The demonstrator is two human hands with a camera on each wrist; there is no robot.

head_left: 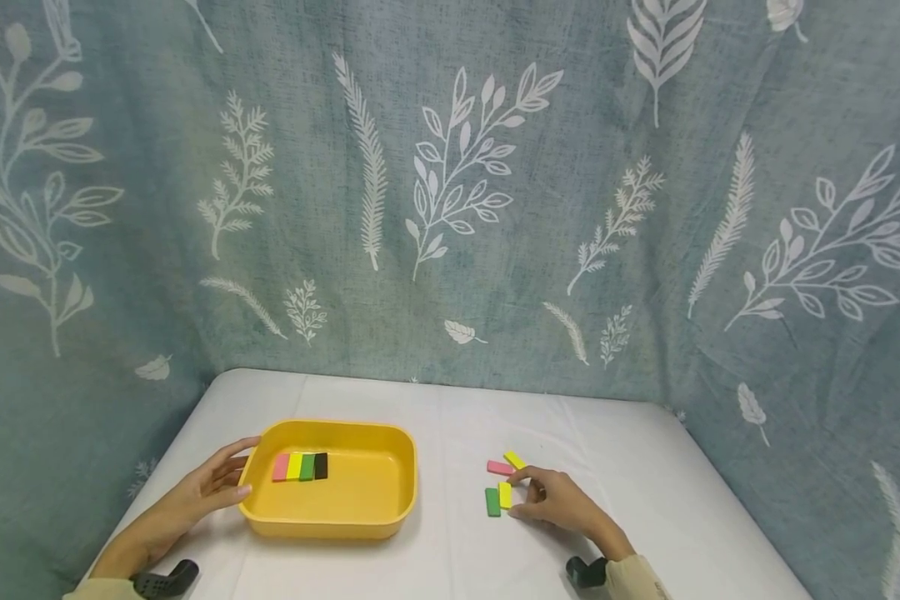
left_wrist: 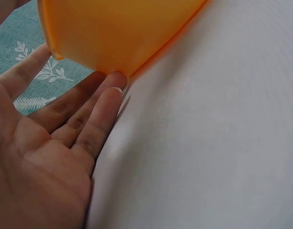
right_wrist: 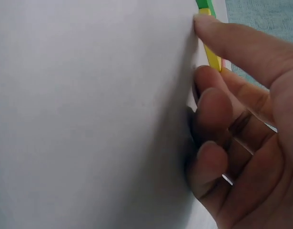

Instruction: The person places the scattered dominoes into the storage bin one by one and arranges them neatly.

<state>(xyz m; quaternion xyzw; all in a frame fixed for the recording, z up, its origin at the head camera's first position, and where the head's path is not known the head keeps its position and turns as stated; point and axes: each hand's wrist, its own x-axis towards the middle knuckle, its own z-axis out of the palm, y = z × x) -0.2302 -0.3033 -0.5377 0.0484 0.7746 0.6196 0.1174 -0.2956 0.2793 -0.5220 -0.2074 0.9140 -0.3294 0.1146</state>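
A yellow tray [head_left: 360, 523] stands on the left of the table, its left rim between the spread thumb and fingers of my left hand [head_left: 208, 485]. In the left wrist view, relaxed fingertips touch the outside of the tray [left_wrist: 113, 33]. Inside, a pink block [head_left: 281, 467], a yellow block [head_left: 294, 467], a green block [head_left: 307, 467] and a black block [head_left: 321, 466] form a row. My right hand [head_left: 558, 502] pinches another yellow block [head_left: 505, 495] by its ends, thumb near, index finger far. A green block [head_left: 492, 502] lies right beside it on the left.
Just beyond the right hand lie a pink block [head_left: 499, 468] and a tilted yellow block [head_left: 514, 460]. A white cloth [head_left: 450, 558] covers the table. Blue-green leaf-patterned curtains [head_left: 390, 317] stand behind and at both sides.
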